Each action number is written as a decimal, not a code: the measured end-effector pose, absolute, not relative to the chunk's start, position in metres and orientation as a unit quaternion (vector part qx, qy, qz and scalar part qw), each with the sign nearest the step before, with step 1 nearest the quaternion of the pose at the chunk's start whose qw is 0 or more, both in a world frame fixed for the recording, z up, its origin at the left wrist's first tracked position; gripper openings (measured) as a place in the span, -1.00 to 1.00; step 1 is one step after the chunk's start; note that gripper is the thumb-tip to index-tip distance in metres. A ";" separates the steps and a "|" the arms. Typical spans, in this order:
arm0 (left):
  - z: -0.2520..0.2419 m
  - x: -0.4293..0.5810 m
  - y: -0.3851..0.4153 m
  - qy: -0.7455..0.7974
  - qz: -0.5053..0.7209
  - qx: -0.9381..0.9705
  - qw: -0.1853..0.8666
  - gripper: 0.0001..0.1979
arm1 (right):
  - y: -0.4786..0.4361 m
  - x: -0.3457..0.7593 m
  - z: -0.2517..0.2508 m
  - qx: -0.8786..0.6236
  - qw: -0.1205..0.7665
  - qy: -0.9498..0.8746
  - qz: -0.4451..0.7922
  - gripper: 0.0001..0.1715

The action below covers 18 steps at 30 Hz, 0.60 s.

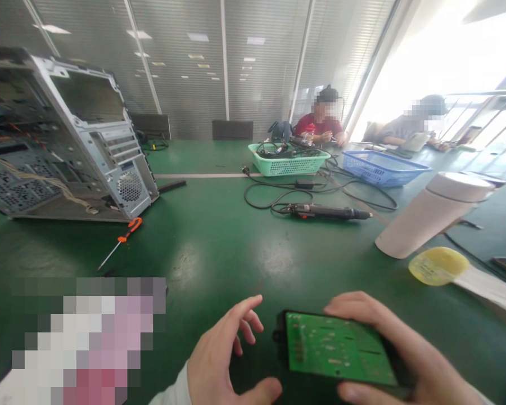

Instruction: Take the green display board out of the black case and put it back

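Note:
My right hand (388, 337) grips a green circuit board in a black frame (337, 346) by its right side, thumb at the near edge and fingers along the far edge. The board's solder side faces up, and a small black tab juts from its left. Just left of it, my left hand (231, 354) hangs with thumb and fingers apart, holding nothing and not touching the board. Both hands are low in the view over the green table (202, 242).
An opened computer case (105, 146) stands at left, an orange-handled screwdriver (129, 229) before it. Beyond the hands lie a corded electric screwdriver (329, 212), a green basket (290, 165) of cables and a blue basket (379, 169). A pale tumbler (430, 214) stands right. Two people sit at the back.

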<state>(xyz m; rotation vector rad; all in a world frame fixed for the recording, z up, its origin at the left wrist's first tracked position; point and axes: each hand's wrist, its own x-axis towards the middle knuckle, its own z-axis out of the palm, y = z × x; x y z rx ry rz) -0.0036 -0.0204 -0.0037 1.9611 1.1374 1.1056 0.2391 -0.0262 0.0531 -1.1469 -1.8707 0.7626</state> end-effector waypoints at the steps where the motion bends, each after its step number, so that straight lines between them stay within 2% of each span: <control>1: -0.004 -0.005 -0.020 0.421 0.410 0.746 0.313 -0.14 | -0.024 0.225 0.051 -0.410 0.397 -0.758 0.316 -0.50; 4: -0.002 -0.008 -0.016 0.401 0.395 0.755 0.337 -0.30 | -0.017 0.200 0.036 -0.340 0.411 -0.769 0.351 -0.50; 7: 0.002 -0.008 -0.013 0.422 0.397 0.744 0.333 -0.52 | -0.015 0.192 0.019 -0.377 0.418 -0.735 0.379 -0.49; 13: 0.001 -0.005 -0.011 0.427 0.418 0.738 0.312 -0.49 | -0.017 0.193 0.005 -0.393 0.443 -0.730 0.341 -0.31; 18: 0.000 -0.006 -0.012 0.474 0.420 0.719 0.286 -0.38 | -0.021 0.193 0.001 -0.416 0.445 -0.694 0.384 -0.39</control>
